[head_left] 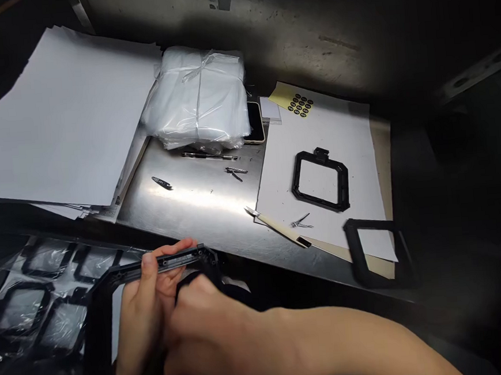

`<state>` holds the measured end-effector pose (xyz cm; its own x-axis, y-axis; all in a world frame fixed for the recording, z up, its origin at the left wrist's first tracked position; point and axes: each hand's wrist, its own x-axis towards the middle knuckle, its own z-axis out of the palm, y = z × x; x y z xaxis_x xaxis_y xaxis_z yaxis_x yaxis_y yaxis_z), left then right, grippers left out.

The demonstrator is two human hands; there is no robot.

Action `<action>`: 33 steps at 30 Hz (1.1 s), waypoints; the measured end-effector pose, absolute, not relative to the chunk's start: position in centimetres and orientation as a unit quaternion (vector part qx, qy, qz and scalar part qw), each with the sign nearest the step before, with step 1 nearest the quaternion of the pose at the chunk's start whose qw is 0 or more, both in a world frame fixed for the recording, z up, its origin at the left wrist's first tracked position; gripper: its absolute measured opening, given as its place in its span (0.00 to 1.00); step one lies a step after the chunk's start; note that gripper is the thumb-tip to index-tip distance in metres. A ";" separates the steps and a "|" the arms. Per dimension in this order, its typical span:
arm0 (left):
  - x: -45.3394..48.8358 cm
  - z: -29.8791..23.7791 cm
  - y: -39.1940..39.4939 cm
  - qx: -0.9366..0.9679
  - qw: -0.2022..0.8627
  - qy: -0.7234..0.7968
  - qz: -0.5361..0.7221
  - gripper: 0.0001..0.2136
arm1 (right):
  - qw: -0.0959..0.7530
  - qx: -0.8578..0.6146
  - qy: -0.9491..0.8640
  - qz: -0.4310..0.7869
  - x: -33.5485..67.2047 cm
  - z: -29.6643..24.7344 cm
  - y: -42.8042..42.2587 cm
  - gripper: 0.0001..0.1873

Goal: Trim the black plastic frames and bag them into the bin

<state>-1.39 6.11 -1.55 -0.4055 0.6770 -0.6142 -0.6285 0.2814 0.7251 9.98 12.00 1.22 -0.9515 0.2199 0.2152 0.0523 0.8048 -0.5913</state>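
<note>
Head view: black plastic frame (161,262) gripped in the left hand (145,317), right hand (209,329) closed over its lower edge, beside the steel bench (209,219), craft knife (277,227) lying across white paper (293,172).

Right hand (214,335) passage: steel tabletop (191,201) past craft knife (275,226) | blocking: wrapped bundle (195,99)
</note>
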 end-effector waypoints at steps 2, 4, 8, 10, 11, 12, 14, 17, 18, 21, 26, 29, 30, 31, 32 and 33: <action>-1.5 -1.6 6.2 0.028 0.535 0.565 0.627 0.14 | 0.082 0.045 -0.901 0.424 11.8 2.1 12.2 0.12; -1.7 -1.6 6.2 0.043 0.524 0.548 0.650 0.14 | 0.085 0.017 -0.891 0.445 14.0 1.8 12.4 0.11; -1.7 -1.7 5.9 0.082 0.509 0.534 0.670 0.15 | 0.162 -0.185 -0.928 0.279 16.5 -0.7 11.8 0.11; -1.6 -1.7 5.8 0.085 0.506 0.536 0.670 0.15 | 0.206 -0.224 -0.928 0.214 16.4 -1.7 10.8 0.10; -1.5 -1.6 5.9 0.087 0.505 0.534 0.673 0.15 | 0.237 -0.239 -0.919 0.204 16.1 -2.1 10.3 0.06; -1.4 -1.6 5.9 0.089 0.504 0.531 0.675 0.16 | 0.267 -0.242 -0.910 0.203 15.7 -2.5 9.8 0.04; -1.3 -1.6 6.2 0.092 0.507 0.528 0.675 0.15 | 0.305 -0.211 -0.908 0.195 15.2 -3.0 9.0 0.07; -1.5 -2.4 7.1 0.082 0.530 0.538 0.650 0.15 | 0.321 -0.121 -0.930 0.133 15.1 -4.1 9.2 0.03; -1.6 -3.0 7.4 0.082 0.541 0.544 0.636 0.15 | 0.325 -0.113 -0.931 0.124 15.2 -4.4 9.5 0.04; -2.4 -5.6 7.7 0.101 0.556 0.578 0.589 0.15 | 0.306 -0.135 -0.929 0.162 15.6 -4.8 11.4 0.03; -4.5 -8.4 6.4 0.177 0.423 0.689 0.561 0.37 | 0.174 -0.102 -0.952 0.229 15.7 -2.8 15.4 0.08; -5.5 -7.2 5.5 0.278 0.337 0.694 0.572 0.35 | 0.132 -0.077 -0.957 0.248 15.7 -0.6 17.5 0.10; -5.7 -6.5 5.3 0.315 0.336 0.682 0.568 0.28 | 0.121 -0.062 -0.954 0.266 15.7 0.0 18.1 0.10; -5.9 -5.9 5.2 0.348 0.349 0.666 0.559 0.19 | 0.110 -0.047 -0.949 0.291 15.7 0.6 18.8 0.10; -6.0 -5.3 5.1 0.372 0.365 0.652 0.551 0.11 | 0.102 -0.037 -0.943 0.315 15.5 1.1 19.6 0.09; -6.1 -4.9 5.0 0.382 0.376 0.644 0.545 0.05 | 0.097 -0.038 -0.940 0.324 15.2 1.3 20.4 0.09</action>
